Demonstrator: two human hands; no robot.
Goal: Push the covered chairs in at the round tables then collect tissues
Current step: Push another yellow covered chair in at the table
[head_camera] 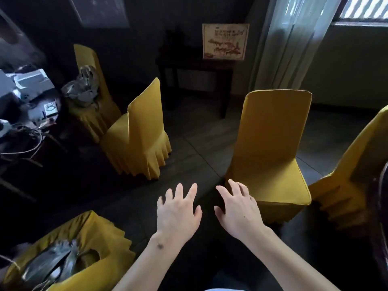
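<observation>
Now reaching, both hands spread and empty: left hand (178, 208) just left of chair (270, 148), right hand (239, 206) near its seat. Best gripped at the backrest, pushed squarely; no tissues visible.

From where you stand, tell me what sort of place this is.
Probably a banquet or restaurant dining room, dimly lit. Several chairs in matching yellow skirted covers stand about a tiled floor, a framed sign leans on a dark side table, and sheer curtains hang by the window. Both hands, left and right, are free.
</observation>
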